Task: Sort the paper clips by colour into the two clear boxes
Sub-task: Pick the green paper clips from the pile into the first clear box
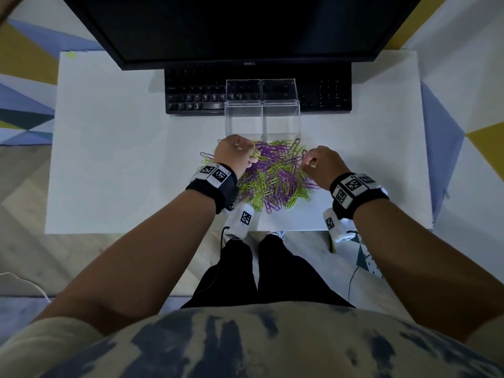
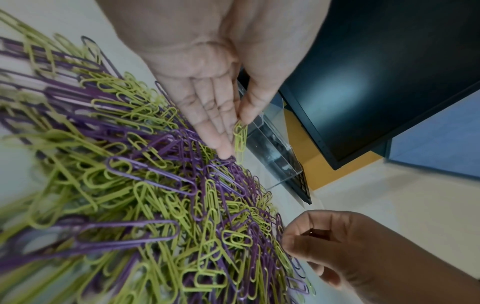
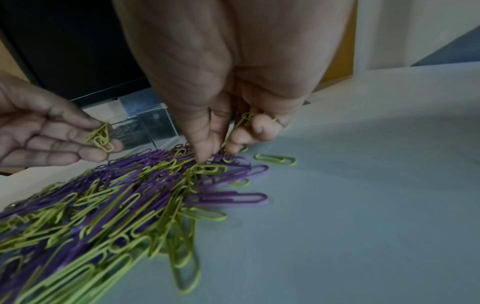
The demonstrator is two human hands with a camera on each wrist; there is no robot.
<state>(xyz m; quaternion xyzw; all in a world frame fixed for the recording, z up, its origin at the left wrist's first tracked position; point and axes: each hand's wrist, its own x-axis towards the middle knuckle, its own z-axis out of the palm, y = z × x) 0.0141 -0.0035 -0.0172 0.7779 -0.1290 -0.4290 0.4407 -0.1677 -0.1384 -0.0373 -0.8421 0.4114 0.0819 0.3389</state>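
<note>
Both hands, left (image 2: 207,86) and right (image 3: 233,98), pinch green clips (image 2: 240,135) over the blurred pile (image 1: 272,175).

This is an office desk, or a home one set up for desk work. Just beyond the two hands (image 1: 234,154) working the paper clips (image 1: 272,173) stands a wide black Dell monitor (image 1: 245,28), its screen dark, with a black full-size keyboard (image 1: 191,94) lying under its lower edge. Both sit on a plain white desk (image 1: 109,159). Two clear boxes (image 1: 261,110) stand between the hands and the keyboard, touching its near edge. Out past the desk on either side lies a floor covering (image 1: 24,77) of blue, yellow and white triangles.
</note>
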